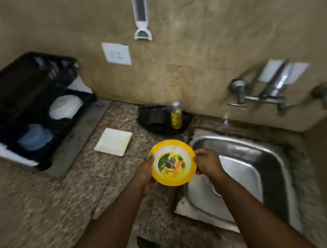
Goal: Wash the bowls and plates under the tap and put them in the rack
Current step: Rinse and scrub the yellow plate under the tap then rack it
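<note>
A round yellow-rimmed plate [172,163] with a picture in its white middle is held above the counter, just left of the steel sink [266,167]. My left hand [145,172] grips its left edge and my right hand [208,164] its right edge. A white square plate [113,142] lies on the counter behind. The black dish rack [30,90] at the far left holds a white bowl [65,107] and a blue bowl [35,137]. The wall tap [263,95] is mounted above the sink, with no water visible.
A yellow dish-soap bottle [176,116] stands in a black tray [158,118] by the wall. A white peeler [141,17] and a switch plate [116,54] hang on the wall. The granite counter [48,209] stretches to the left and front.
</note>
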